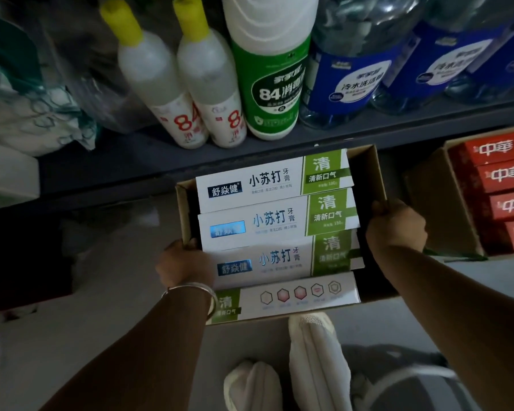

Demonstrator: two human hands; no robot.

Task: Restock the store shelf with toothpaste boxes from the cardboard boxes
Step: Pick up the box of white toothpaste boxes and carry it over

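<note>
Both hands grip an open cardboard box [368,173] below the shelf edge [190,161]: the left hand [184,265] curls over its left wall, the right hand [398,223] over its right wall. Inside lie four white-and-green toothpaste boxes [276,218], flat, side by side, long axes running left to right. A second carton of red toothpaste boxes [505,191] sits to the right.

Dim light; pale grey floor [125,292]; dark metal shelf board [131,161] carrying cleaning bottles [149,72].
</note>
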